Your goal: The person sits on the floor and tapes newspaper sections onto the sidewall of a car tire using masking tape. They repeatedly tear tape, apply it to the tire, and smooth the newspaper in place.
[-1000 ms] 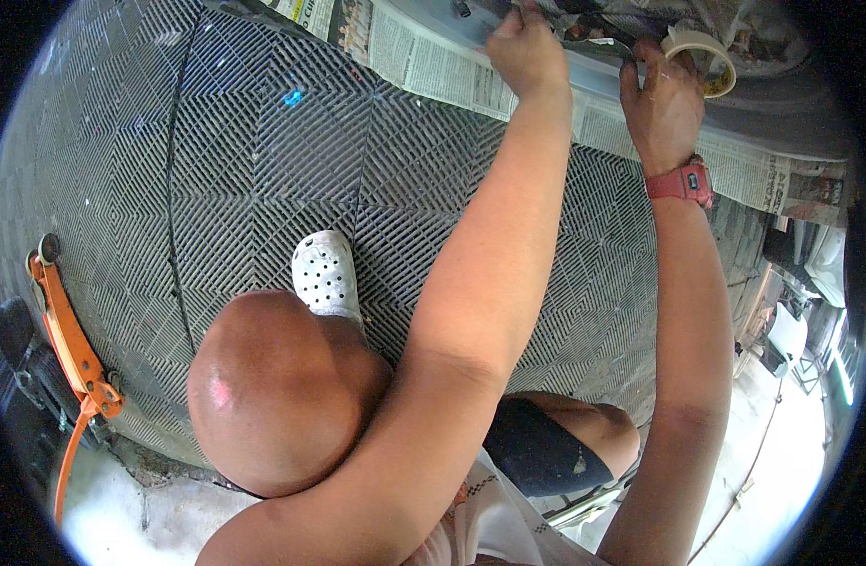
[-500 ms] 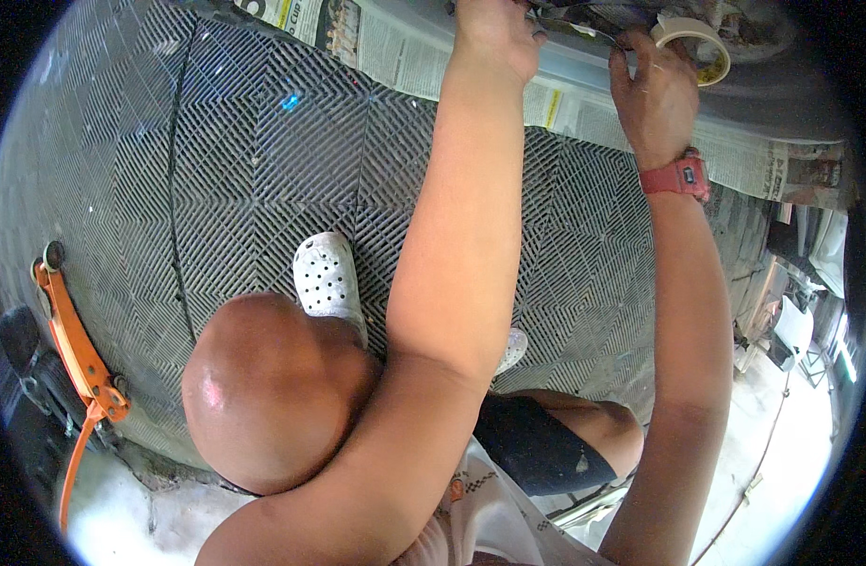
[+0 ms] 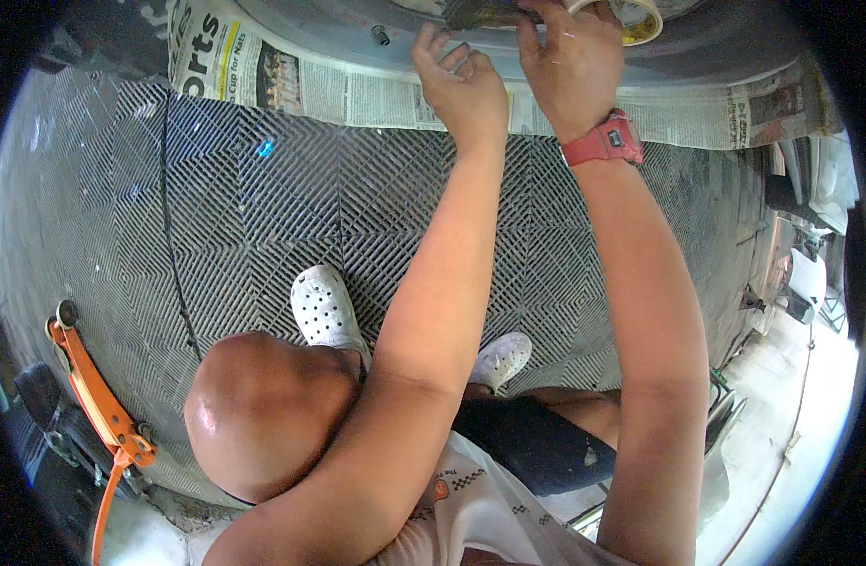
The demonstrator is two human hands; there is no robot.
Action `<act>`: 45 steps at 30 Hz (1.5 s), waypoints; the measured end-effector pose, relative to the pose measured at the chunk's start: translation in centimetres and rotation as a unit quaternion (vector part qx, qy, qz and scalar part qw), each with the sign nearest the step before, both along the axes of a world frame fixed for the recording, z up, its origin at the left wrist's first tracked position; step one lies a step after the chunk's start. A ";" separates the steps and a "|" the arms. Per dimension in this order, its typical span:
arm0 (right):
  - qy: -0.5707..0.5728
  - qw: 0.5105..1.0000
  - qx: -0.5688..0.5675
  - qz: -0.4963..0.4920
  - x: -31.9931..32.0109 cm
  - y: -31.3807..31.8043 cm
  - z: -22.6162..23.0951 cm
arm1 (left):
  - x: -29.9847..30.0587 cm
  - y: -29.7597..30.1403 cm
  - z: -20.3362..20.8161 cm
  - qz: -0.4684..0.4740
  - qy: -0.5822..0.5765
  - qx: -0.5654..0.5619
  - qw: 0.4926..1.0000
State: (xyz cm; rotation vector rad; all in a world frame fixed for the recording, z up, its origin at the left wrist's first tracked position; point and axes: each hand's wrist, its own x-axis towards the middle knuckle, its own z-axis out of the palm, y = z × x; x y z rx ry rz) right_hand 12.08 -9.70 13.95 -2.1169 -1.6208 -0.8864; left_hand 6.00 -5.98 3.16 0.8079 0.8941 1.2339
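My left hand point(image 3: 466, 90) is raised near the curved grey panel point(image 3: 329, 33), palm partly up. Its fingers are loosely bent and apart, with nothing visible in them. To its right, my right hand point(image 3: 576, 71) has a red watch on the wrist and holds a cream roll of tape point(image 3: 648, 21) against its far side. The fingertips of that hand are partly cut off by the top edge. Between and beyond the hands is a dark opening or recess. A small dark cylindrical piece point(image 3: 380, 36) sits on the panel left of my left hand.
Newspaper sheets point(image 3: 348, 94) line the lower edge of the panel. Black ribbed floor tiles point(image 3: 263, 208) lie below, with my white clogs point(image 3: 324, 307) on them. An orange-handled metal tool with a wheel point(image 3: 98, 406) stands at the left. Assorted items point(image 3: 806, 283) are at the far right.
The view has shifted, showing more of the newspaper and panel. My left hand has come back from the panel, its fingers now visible. The tape roll stays with my right hand.
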 end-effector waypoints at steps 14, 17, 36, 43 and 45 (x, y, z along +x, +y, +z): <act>0.172 0.972 0.160 -0.005 -1.9 -6.5 -1.5 | 0.6 -2.1 1.3 0.039 0.125 0.211 0.969; 0.286 0.934 0.195 -0.094 -1.3 -7.6 -1.9 | 1.0 -2.6 2.0 0.056 0.177 0.239 0.953; 0.436 0.814 0.340 -0.177 5.7 -0.8 -3.1 | 2.0 1.4 2.0 0.078 0.143 0.198 0.966; 0.297 0.891 0.264 -0.222 10.8 1.5 -3.3 | 2.1 4.2 3.0 0.085 0.074 0.046 0.993; 0.267 0.900 0.261 -0.225 11.4 1.6 -3.9 | 1.4 5.3 3.1 0.085 0.167 0.079 0.979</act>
